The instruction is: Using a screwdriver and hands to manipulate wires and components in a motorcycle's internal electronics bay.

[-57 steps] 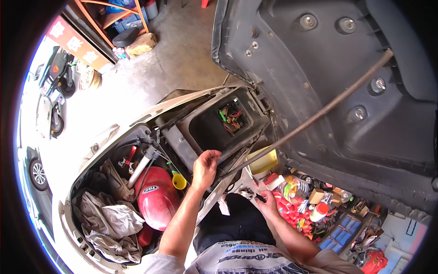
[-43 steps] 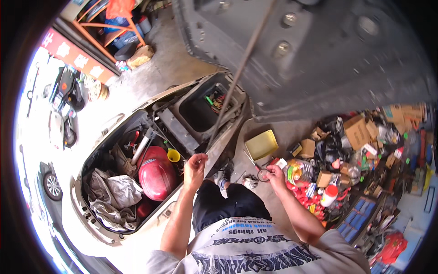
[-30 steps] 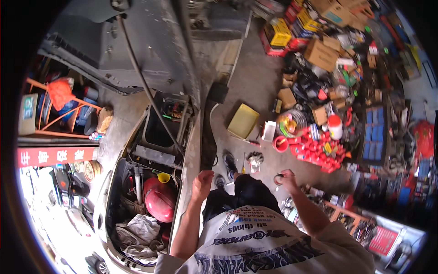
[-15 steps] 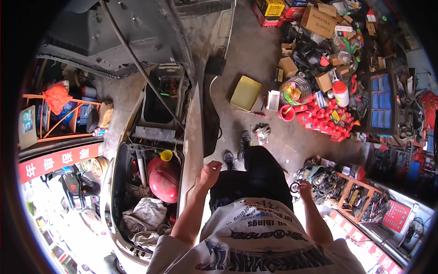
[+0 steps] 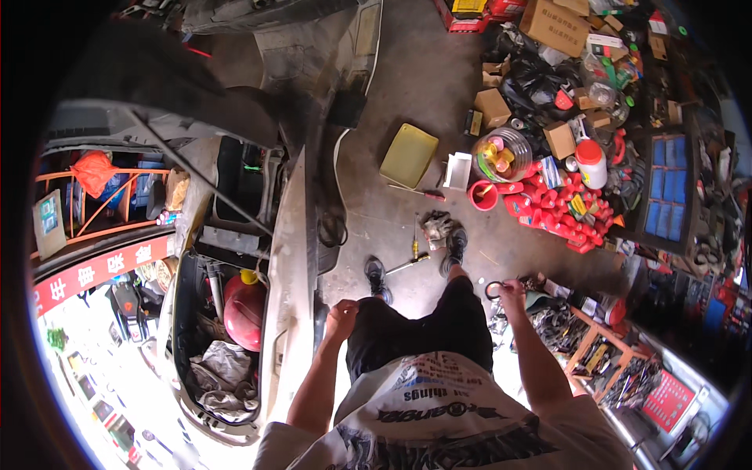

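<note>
My right hand (image 5: 513, 294) is closed round the edge of a small black ring (image 5: 493, 291) that looks like a roll of tape, held out beside my right thigh. My left hand (image 5: 341, 316) hangs next to my left thigh, its fingers curled in, with nothing visible in them. Close on its left stands a scooter (image 5: 286, 270) with its under-seat compartment exposed. A red helmet (image 5: 244, 321) and a crumpled grey cloth (image 5: 225, 370) lie in that compartment. On the floor between and ahead of my feet are a metal-shafted tool (image 5: 407, 264), a yellow-handled screwdriver (image 5: 415, 249) and work gloves (image 5: 437, 225).
Ahead lie a yellow tray (image 5: 409, 155), a white box (image 5: 457, 170) and a red bucket (image 5: 483, 195). Many red bottles (image 5: 560, 211), cartons (image 5: 553, 28) and black bags (image 5: 540, 82) crowd the right. An orange rack (image 5: 603, 345) of tools stands to my right.
My legs have moved apart, and tools on the floor have come into sight. Both hands have shifted left in the picture, the ring still in my right. The scooter appears farther left.
</note>
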Demonstrator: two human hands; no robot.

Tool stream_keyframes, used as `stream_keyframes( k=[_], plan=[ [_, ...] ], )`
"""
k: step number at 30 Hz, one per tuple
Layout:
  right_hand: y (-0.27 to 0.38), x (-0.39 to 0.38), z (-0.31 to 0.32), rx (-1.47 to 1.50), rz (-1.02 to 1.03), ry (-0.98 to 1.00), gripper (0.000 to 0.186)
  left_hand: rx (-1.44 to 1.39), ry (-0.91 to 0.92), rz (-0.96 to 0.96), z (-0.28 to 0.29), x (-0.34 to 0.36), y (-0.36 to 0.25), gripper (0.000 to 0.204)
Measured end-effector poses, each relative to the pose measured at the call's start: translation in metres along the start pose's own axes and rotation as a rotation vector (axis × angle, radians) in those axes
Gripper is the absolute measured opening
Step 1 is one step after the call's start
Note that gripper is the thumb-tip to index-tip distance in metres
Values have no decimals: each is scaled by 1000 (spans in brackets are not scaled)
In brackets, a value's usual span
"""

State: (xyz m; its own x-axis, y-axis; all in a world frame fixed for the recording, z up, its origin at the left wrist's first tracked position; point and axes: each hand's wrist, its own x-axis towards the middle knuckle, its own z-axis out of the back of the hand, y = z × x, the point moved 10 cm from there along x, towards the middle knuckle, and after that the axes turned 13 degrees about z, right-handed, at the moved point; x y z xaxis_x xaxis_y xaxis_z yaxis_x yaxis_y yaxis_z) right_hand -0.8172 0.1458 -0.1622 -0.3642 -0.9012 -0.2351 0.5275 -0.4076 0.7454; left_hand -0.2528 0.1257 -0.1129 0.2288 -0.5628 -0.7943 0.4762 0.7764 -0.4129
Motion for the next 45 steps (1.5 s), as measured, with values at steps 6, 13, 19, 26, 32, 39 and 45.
stream_keyframes(
  k=[6,13,19,26,32,39,45],
  plan=[
    [-4,55,-120,39,-495,416,24,-13,-40,266,-83,19,32,15],
    [-89,164,-272,-333,-27,505,24,247,-103,78,-231,232,35,24],
    [-202,210,-371,-267,-39,447,25,241,-179,42,-320,426,14,18],
    [-255,262,-459,128,62,358,24,341,-303,-376,-388,518,-22,22],
    [-259,264,-499,190,-77,341,25,402,-359,-430,-397,544,-3,13],
    [-215,247,-482,-58,223,235,18,330,-313,-417,-383,538,-4,11],
    [-191,131,-554,-305,342,989,24,321,-378,-404,-361,537,13,8]
  ],
)
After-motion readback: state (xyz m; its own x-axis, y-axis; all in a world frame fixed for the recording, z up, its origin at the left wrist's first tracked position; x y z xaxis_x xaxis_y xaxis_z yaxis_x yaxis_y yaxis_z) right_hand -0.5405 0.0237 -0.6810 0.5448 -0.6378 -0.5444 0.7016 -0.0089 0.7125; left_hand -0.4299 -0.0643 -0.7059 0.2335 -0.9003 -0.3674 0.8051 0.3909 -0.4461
